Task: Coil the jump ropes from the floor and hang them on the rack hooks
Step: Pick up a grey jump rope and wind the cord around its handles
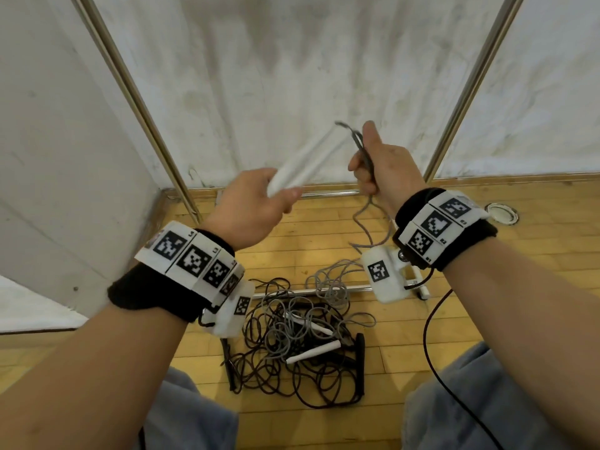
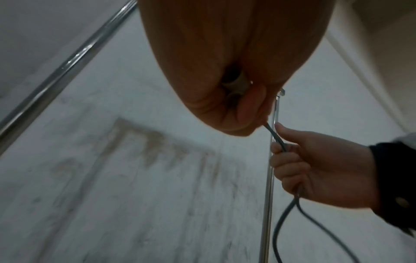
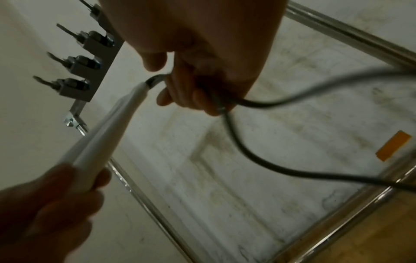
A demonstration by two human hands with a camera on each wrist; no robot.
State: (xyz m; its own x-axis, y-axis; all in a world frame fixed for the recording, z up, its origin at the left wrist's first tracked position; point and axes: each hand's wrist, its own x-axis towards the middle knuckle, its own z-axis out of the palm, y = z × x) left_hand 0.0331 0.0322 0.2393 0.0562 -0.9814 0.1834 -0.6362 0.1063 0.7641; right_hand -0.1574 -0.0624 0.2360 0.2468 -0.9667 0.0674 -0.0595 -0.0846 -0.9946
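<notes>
Two hands hold one grey rope up before the rack.

The left hand (image 1: 256, 203) has its fingers curled round both white handles (image 1: 302, 167); the right hand (image 1: 380, 170) grips the cord (image 1: 363, 154), which trails from the fist to the wooden floor (image 1: 454, 303). More ropes (image 1: 292, 345) lie tangled there. Hooks (image 3: 74, 60) sit on the rack's bar, chrome poles (image 1: 139, 105) against white sheeting.

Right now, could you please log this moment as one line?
left hand: grips white handles | right hand: grips grey rope | hooks: bare
</notes>
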